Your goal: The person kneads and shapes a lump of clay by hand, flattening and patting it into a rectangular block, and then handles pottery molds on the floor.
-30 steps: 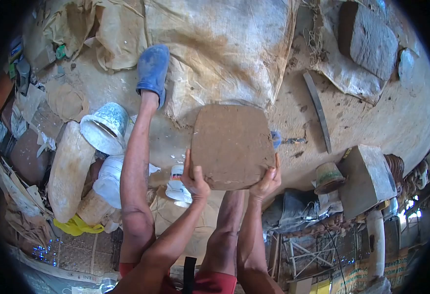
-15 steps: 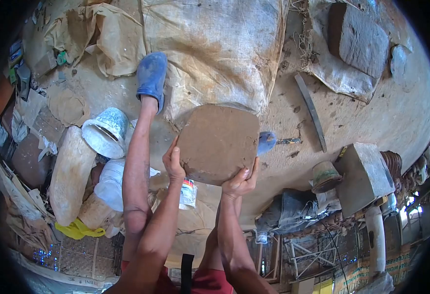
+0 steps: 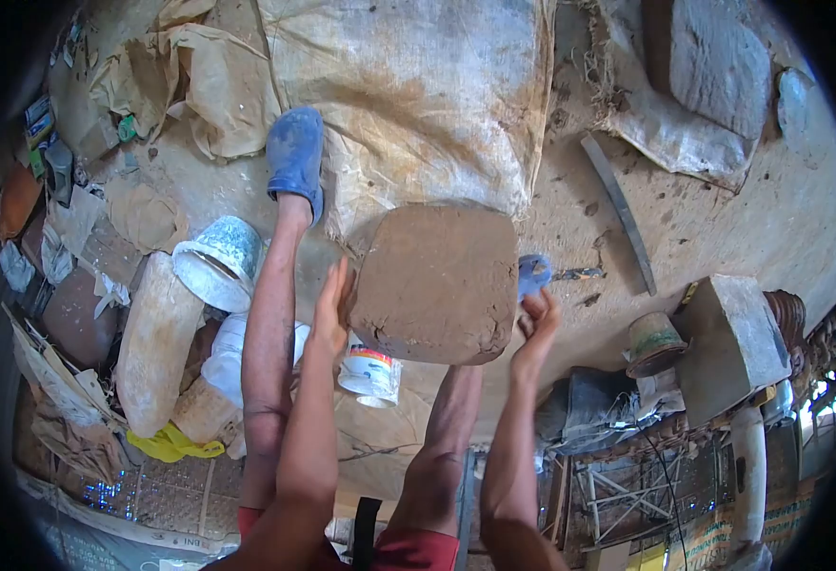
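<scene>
A large brown clay block [image 3: 437,281] with rounded corners and a cracked lower edge is in the middle, at the near edge of the stained cloth sack [image 3: 408,114]. My left hand [image 3: 332,306] is along the block's left side, fingers stretched out and the palm turned toward it; whether it touches the clay I cannot tell. To the right, my right hand [image 3: 536,331] is apart from the block, fingers loosely bent and spread, holding nothing. What supports the block underneath is hidden.
My blue clogs [image 3: 295,157] flank the block. On the left are a white-stained bucket [image 3: 216,262] and a pale log-shaped piece [image 3: 158,343]. A flat dark bar [image 3: 618,211] lies on the right, with another clay block [image 3: 718,67] farther off. A paint tub [image 3: 370,374] stands near my legs.
Both hands have let go of their grip under the block's near corners and moved out to its sides. The clay block sits slightly farther right in view, its cracked near face showing more.
</scene>
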Demonstrator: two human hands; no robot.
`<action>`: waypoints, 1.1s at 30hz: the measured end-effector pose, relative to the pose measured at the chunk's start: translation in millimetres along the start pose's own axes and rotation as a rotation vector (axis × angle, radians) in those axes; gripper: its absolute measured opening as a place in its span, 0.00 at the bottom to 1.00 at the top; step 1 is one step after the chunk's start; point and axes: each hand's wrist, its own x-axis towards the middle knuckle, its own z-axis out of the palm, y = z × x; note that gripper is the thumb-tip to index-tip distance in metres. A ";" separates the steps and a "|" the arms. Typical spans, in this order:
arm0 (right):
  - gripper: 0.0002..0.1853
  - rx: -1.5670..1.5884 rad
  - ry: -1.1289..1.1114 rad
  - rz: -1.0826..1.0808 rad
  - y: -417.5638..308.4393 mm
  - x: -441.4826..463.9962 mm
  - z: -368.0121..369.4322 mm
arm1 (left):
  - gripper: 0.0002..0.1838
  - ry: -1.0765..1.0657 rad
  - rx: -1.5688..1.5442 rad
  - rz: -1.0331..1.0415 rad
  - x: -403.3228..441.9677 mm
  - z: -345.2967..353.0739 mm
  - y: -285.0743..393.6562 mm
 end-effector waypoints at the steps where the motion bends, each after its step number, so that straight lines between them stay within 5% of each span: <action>1: 0.42 -0.066 -0.016 0.067 0.2 26.1 -8.0 | 0.46 0.045 0.208 -0.025 12.2 2.0 6.9; 4: 0.47 -0.104 -0.097 0.327 -23.3 82.7 22.8 | 0.46 -0.009 0.162 -0.192 41.4 38.7 26.8; 7: 0.47 0.214 -0.394 0.599 7.9 99.0 46.3 | 0.44 -0.203 0.087 -0.438 51.5 25.0 9.2; 13: 0.38 0.395 -0.447 0.640 -2.3 72.9 8.8 | 0.40 -0.107 0.085 -0.286 13.9 25.3 -41.8; 20: 0.37 0.559 -0.122 0.444 39.0 -26.6 -91.2 | 0.48 -0.360 0.461 -0.030 -28.7 51.4 -51.9; 23: 0.40 0.585 -0.025 0.392 29.1 -80.7 -92.6 | 0.48 -0.599 0.426 -0.185 -16.2 61.8 -26.2; 27: 0.50 0.315 0.273 -0.135 -3.1 -127.4 -21.4 | 0.45 -0.779 0.433 -0.277 25.9 78.1 22.0; 31: 0.56 -0.035 0.490 -0.320 -6.5 -100.4 102.8 | 0.34 -0.543 1.684 0.587 102.3 77.2 85.3; 32: 0.57 -0.264 0.553 -0.346 6.9 -80.6 134.0 | 0.34 -0.540 1.692 0.595 100.6 79.9 95.1; 33: 0.57 -0.252 0.557 -0.348 3.6 -70.2 162.7 | 0.32 -0.312 1.468 0.726 95.5 88.1 106.0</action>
